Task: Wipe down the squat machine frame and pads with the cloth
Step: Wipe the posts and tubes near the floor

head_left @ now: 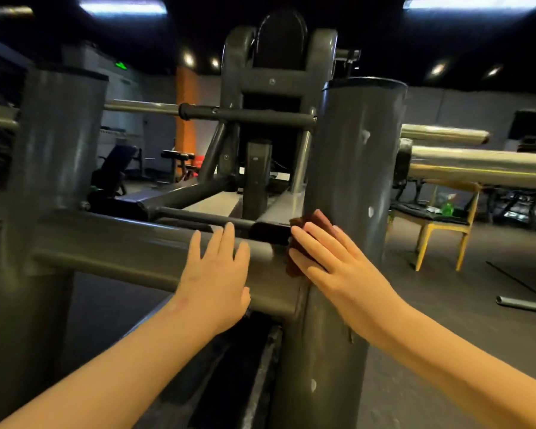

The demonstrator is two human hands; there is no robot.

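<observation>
The squat machine's grey steel frame fills the view, with a thick crossbar (115, 246) running between two upright posts. A dark reddish-brown cloth (314, 222) lies against the right post (353, 156) where the crossbar joins it. My right hand (328, 258) presses the cloth flat onto that joint, fingers straight. My left hand (217, 274) rests open on the crossbar just left of the cloth. A black back pad (280, 38) stands at the far end of the machine.
Chrome weight horns (477, 167) stick out to the right of the post. A yellow-legged chair (437, 221) carrying a green bottle stands on the right floor. A loose grey tube (523, 303) lies on the floor. Benches stand back left.
</observation>
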